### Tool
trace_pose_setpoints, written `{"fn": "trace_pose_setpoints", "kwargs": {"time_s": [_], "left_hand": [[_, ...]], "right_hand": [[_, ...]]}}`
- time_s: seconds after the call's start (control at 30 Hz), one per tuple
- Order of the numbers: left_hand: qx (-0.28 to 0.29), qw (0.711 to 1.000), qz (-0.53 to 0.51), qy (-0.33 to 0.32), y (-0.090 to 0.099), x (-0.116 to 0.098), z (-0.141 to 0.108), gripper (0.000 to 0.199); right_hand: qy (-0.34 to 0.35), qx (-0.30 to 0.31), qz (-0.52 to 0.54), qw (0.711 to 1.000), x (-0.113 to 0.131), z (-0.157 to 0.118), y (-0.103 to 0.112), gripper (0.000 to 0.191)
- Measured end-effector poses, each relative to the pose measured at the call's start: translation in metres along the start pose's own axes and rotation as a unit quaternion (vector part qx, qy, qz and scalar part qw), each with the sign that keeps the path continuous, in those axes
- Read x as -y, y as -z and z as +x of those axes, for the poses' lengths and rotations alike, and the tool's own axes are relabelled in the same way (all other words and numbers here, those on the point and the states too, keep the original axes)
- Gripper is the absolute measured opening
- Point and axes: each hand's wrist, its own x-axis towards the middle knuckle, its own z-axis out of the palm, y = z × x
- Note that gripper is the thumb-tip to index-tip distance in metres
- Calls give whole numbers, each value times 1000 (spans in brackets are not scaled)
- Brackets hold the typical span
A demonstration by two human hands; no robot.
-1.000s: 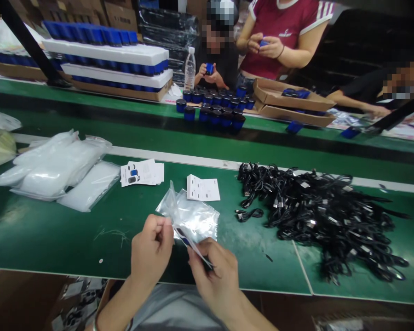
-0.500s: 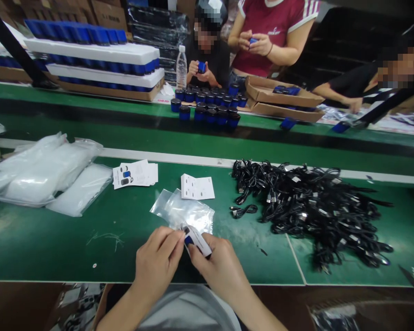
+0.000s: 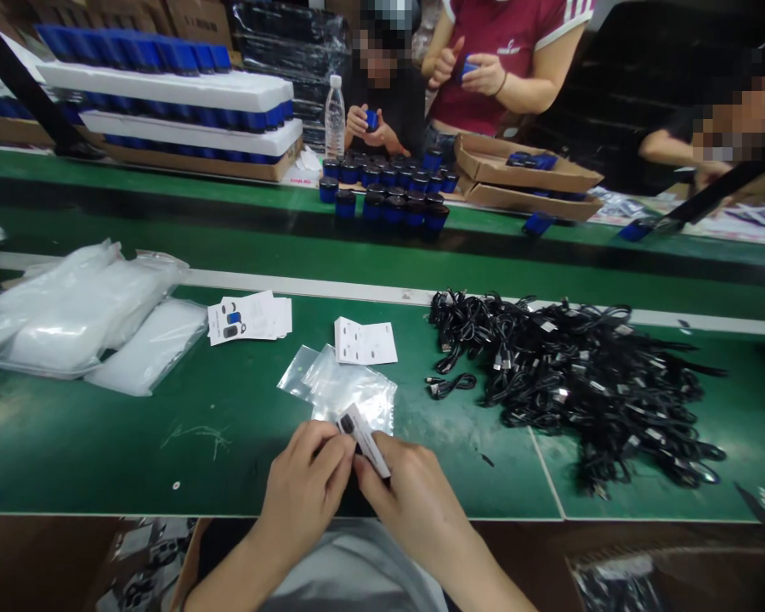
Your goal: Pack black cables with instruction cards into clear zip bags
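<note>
Between my two hands, just above the front of the green table, is a folded white leaflet (image 3: 366,446) with dark pictures printed on it. My right hand (image 3: 411,476) grips its right side, thumb in front. The bunched fingers of my left hand (image 3: 312,467) pinch its left edge; the fingertips are partly hidden. Right behind the hands, clear plastic bags (image 3: 350,387) lie flat on the table. Beyond them an opened, folded leaflet (image 3: 366,342) rests on the table. A fanned stack of printed leaflets (image 3: 248,317) lies to its left.
A large heap of black cables (image 3: 567,382) covers the right side, with one coiled cable (image 3: 451,385) apart. Filled plastic bags (image 3: 70,314) lie at left. Across the green belt (image 3: 229,234) stand blue-and-black devices (image 3: 395,204), cardboard trays (image 3: 523,174), a bottle (image 3: 335,119) and several people.
My left hand has shifted slightly right, and its fingers now cover more of the leaflet's lower front. Across the belt, one person's hands have moved apart, and another's arm at right has drawn back.
</note>
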Motion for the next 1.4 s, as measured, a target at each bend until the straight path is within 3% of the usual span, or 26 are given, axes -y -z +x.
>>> {"fn": "trace_pose_setpoints", "kwargs": {"time_s": [0.13,0.3,0.47,0.63,0.67,0.73,0.83,0.97,1.07,1.13,1.2,1.27,1.33,1.4], "left_hand": [[8,1000,-14,11,4,-3,3,11],[36,996,-75,30,8,-7,3,11],[23,993,-101,49,10,-6,4,12],[35,993,-107,33,10,-9,3,12],[36,993,-106,32,10,-11,1,12],[39,993,-107,30,10,-14,-3,13],[42,992,-116,25,9,-16,-6,13],[43,990,-120,67,6,-9,-1,11],[69,982,-133,112,2,-3,5,13],[85,976,-143,143,-1,0,8,15],[99,970,-154,163,-3,2,10,16],[106,967,-157,168,-4,2,11,17],[111,968,-150,169,-5,1,12,17],[109,969,-138,173,-5,0,13,17]], "right_hand": [[-2,23,118,993,0,-5,11,17],[-6,-40,155,987,-2,-3,12,17],[5,3,237,972,-3,-3,7,17],[-45,-122,200,971,-12,0,-3,5],[-60,-139,216,965,-14,2,-6,14],[-67,-126,249,958,-18,7,-13,22],[-56,-70,249,964,-21,16,-26,6],[-55,-69,227,970,-23,24,-30,10],[3,-77,133,988,-31,23,-8,15],[45,-125,-30,991,-43,21,13,24],[53,-166,-233,957,-60,21,33,31],[68,-148,-350,923,-75,21,45,36],[90,-120,-377,914,-82,21,50,38],[110,-122,-319,933,-78,17,49,39]]}}
